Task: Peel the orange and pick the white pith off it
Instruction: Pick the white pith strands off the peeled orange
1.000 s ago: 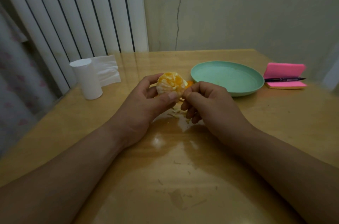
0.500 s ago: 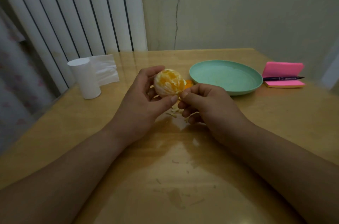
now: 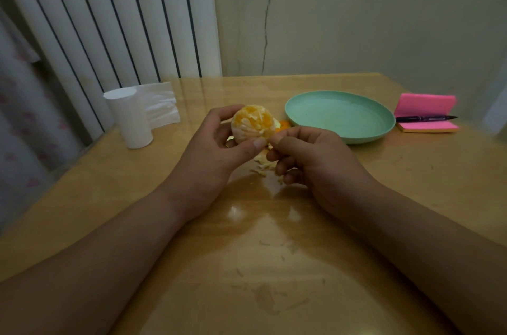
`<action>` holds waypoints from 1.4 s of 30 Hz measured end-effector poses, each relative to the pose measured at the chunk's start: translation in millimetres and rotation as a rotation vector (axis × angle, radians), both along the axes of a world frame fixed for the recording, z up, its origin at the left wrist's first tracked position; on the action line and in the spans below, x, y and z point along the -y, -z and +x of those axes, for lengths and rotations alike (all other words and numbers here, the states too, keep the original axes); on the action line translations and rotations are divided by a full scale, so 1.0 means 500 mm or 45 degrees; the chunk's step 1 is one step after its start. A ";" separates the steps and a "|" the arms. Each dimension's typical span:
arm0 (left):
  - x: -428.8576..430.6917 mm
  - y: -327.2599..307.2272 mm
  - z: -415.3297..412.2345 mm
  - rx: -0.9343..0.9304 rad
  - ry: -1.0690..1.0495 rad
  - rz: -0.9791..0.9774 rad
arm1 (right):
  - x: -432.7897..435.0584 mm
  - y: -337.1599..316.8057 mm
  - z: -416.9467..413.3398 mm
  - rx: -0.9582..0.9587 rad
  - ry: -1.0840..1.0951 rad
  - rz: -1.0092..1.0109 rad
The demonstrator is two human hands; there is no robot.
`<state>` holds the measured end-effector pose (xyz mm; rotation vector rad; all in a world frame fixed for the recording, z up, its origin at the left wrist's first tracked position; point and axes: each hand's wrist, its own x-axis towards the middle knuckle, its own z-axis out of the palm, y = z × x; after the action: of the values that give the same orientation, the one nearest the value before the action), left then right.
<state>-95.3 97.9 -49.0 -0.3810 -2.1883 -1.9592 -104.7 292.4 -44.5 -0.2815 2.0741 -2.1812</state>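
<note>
Since a second ago little has changed. My left grip [image 3: 216, 153] still clasps the peeled orange [image 3: 252, 123] above the bench [image 3: 411, 183], fingers curled round its far side and thumb pressed to its near lower edge. The fruit now sits a shade further left and its bare, pith-streaked top faces me more squarely. My right grip [image 3: 310, 159] stays clenched in a pinch, with thumb and forefinger tips against the orange's lower right edge, touching my left thumb. The other fingers are curled under.

Whether a strand of pith lies between those fingertips is too small to tell. My left palm hides the underside of the orange. A piece of orange peel [image 3: 284, 124] shows only as a sliver behind my right knuckles. Pale pith scraps [image 3: 264, 166] lie on the bench under my hands, partly covered by them.

The green plate [image 3: 356, 139] sits just beyond my right grip. Further right is a pink sticky-note pad [image 3: 425, 106] with a pen [image 3: 425, 118] across it. The tissue roll [image 3: 131, 120] stands to the left.
</note>
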 end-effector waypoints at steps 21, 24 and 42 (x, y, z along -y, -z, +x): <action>-0.015 0.001 0.010 0.045 0.026 -0.019 | 0.008 -0.009 0.010 -0.009 0.104 0.027; -0.013 0.004 0.004 0.133 0.071 0.092 | 0.006 -0.009 0.010 -0.027 0.095 0.029; -0.009 0.000 -0.005 0.259 0.173 0.406 | -0.005 -0.005 0.003 -0.173 0.094 0.113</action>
<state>-98.0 102.2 -49.0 -0.2992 -1.9518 -2.4706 -103.2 294.7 -42.1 -0.3592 2.2811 -2.1590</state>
